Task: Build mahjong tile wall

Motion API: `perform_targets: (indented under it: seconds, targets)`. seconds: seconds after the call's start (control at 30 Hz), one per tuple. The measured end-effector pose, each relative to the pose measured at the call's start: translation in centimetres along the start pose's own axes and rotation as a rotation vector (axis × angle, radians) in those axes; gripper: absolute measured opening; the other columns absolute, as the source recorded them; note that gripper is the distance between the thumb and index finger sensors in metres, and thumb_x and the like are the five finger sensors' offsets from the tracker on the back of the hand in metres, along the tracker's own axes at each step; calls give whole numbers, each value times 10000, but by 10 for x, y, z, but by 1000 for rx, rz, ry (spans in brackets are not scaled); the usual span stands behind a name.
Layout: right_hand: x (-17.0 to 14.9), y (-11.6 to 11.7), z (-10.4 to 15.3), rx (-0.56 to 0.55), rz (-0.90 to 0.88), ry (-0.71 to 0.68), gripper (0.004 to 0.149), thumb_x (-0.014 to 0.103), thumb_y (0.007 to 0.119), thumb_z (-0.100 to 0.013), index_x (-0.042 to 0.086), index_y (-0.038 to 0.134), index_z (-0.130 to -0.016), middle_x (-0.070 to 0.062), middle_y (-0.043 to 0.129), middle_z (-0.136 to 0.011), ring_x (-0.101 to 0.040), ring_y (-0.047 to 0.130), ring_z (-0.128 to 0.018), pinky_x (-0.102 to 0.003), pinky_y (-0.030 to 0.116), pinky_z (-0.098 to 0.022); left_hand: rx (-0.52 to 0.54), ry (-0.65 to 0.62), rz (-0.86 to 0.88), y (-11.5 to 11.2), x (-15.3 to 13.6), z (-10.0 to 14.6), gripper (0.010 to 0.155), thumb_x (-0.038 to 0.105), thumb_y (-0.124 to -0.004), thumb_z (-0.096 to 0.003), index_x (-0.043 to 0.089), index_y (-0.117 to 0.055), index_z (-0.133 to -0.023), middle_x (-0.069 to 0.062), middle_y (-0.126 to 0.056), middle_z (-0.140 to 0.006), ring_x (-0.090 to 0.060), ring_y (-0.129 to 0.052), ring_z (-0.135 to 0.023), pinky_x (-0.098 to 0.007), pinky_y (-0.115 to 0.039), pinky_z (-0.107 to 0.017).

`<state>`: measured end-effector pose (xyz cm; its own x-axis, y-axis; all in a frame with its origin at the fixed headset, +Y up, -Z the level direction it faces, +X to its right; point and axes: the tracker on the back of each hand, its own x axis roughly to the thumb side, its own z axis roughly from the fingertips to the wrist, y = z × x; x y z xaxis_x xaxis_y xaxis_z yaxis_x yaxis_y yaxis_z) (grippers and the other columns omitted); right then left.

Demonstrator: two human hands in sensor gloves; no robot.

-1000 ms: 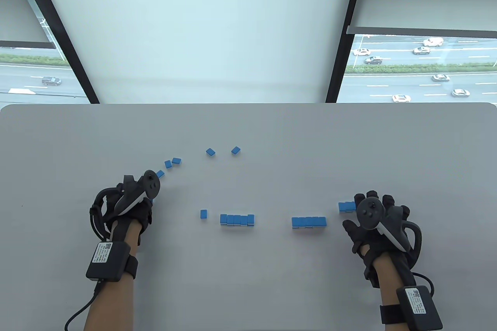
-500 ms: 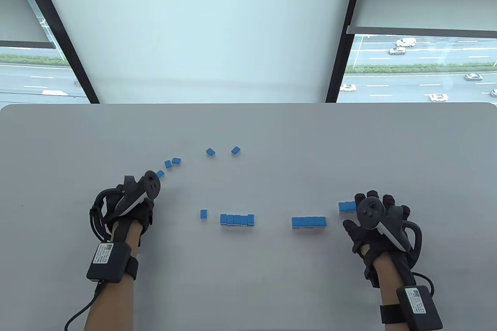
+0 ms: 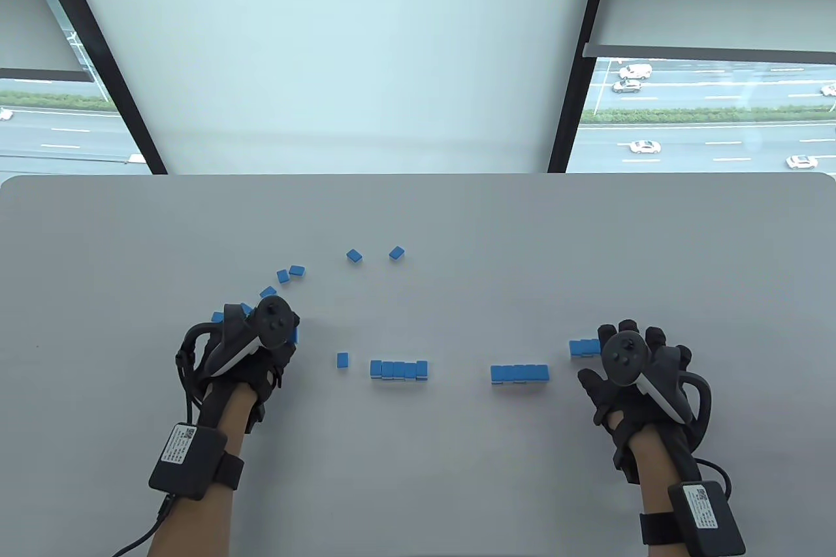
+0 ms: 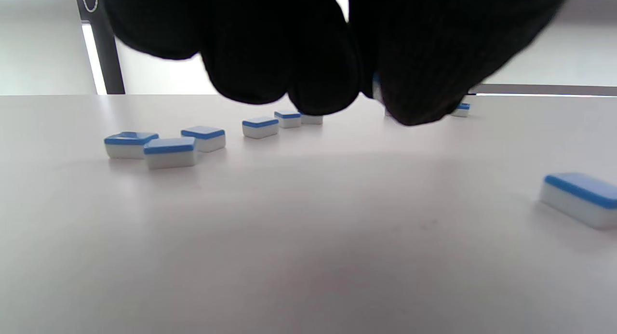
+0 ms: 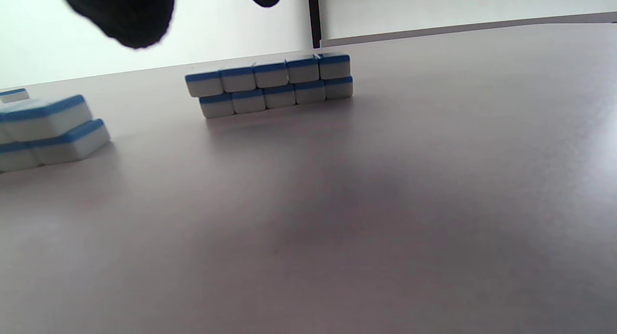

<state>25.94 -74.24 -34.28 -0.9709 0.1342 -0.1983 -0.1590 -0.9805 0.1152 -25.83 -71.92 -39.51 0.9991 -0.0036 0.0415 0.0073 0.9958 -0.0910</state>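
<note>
Table view: the grey rectangular table (image 3: pixel 418 492) carries blue-backed white mahjong tiles in several groups. A five-tile double-layer wall segment (image 3: pixel 399 369) lies at centre, with one single flat tile (image 3: pixel 342 359) just beside it at 9 o'clock. A second wall segment (image 3: pixel 519 373) lies at 3 o'clock from the first, well apart from it. A short stacked group (image 3: pixel 583 347) touches the fingers of the right hand (image 3: pixel 637 364), which lies spread and flat, holding nothing. The left hand (image 3: pixel 251 348) sits at 8 o'clock from the centre, over loose tiles; a loose tile trail (image 3: pixel 287 273) runs from it toward 1 o'clock, and two separate tiles (image 3: pixel 375 253) lie at 12 o'clock from the centre segment. Left wrist view: the left hand's gloved fingers (image 4: pixel 318 73) hang bunched above the table, a sliver of blue showing between finger and thumb; whether a tile is pinched cannot be told. Loose tiles (image 4: pixel 168 151) lie flat at 9 o'clock. Right wrist view: a two-layer wall of five columns (image 5: pixel 272 86) stands at 12 o'clock; the right fingertips (image 5: pixel 125 16) hang clear of it.
</note>
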Motion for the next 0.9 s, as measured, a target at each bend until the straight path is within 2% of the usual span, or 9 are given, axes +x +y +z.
perform_targets:
  seconds: [0.2,0.43,0.9]
  targets:
    - [1,1,0,0,7,-5,786,609,694,-412,330,345,-1059,13,231,-1144,-403,168,-1018,-645,117,-649,-72,-87,-12,-14,25,-1,556,467,-915,-386,395,-797,-924,97,-931,-826,-218,-930,-699,-522,-763,-599]
    - [2,1,1,1,12,-4,787,608,695,-411,330,345,-1059,13,230,-1144,-403,169,-1017,-645,116,-649,-91,-132,-48,-25,43,-2,543,461,-914,-390,383,-811,-917,103,-951,-804,-211,-946,-682,-518,-772,-592]
    - [3,1,1,4,19,-3,785,607,695,-413,330,345,-1059,13,230,-1144,-403,168,-1017,-645,115,-649,-92,-134,-43,-25,45,-2,550,499,-902,-387,404,-810,-921,99,-948,-791,-215,-944,-679,-521,-770,-589]
